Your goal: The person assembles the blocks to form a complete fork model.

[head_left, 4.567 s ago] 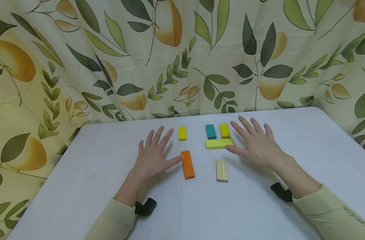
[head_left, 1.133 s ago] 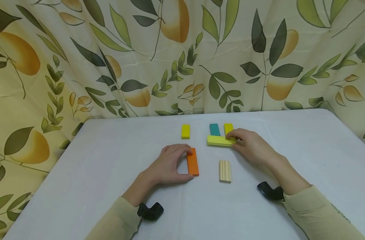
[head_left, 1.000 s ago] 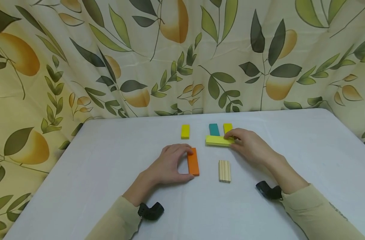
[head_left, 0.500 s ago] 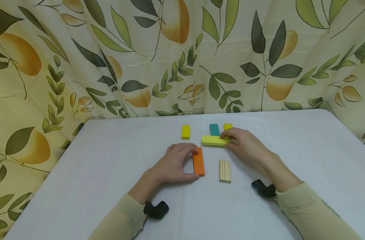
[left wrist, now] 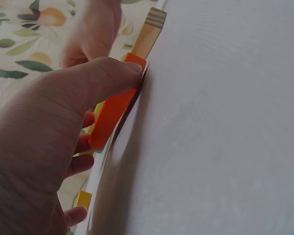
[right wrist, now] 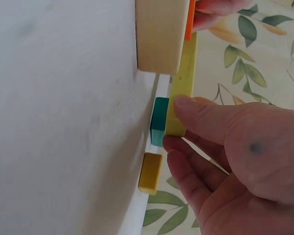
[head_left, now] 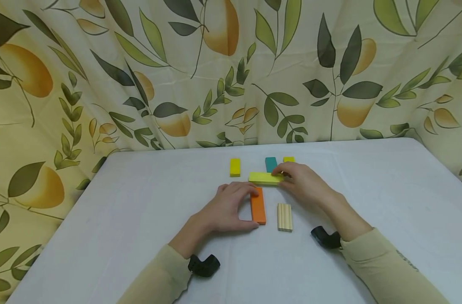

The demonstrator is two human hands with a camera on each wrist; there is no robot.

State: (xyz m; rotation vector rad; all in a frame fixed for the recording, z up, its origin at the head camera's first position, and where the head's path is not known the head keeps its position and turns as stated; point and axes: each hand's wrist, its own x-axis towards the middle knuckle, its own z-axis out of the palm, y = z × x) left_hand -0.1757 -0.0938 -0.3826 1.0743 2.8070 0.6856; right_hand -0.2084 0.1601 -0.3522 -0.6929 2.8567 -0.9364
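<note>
In the head view my left hand (head_left: 228, 207) pinches a long orange block (head_left: 258, 207) by its two ends, thumb at the near end and fingers at the far end. My right hand (head_left: 306, 182) holds the right end of a long yellow-green block (head_left: 262, 178) between thumb and fingers. That block lies crosswise just beyond the orange one, its left end close to my left fingertips. A bare striped wooden block (head_left: 284, 217) lies to the right of the orange block. The right wrist view shows my thumb pressed on the yellow-green block (right wrist: 185, 78).
Behind the yellow-green block lie a teal block (head_left: 271, 164) and a small yellow block (head_left: 289, 159), partly hidden by my right hand. Another yellow block (head_left: 235, 167) lies farther left. A patterned curtain (head_left: 215, 84) hangs behind the white table (head_left: 139, 202).
Both hands came down from spread above the table and took hold of blocks. Since then the orange block has moved right and the yellow-green block left. The wooden block has stayed.
</note>
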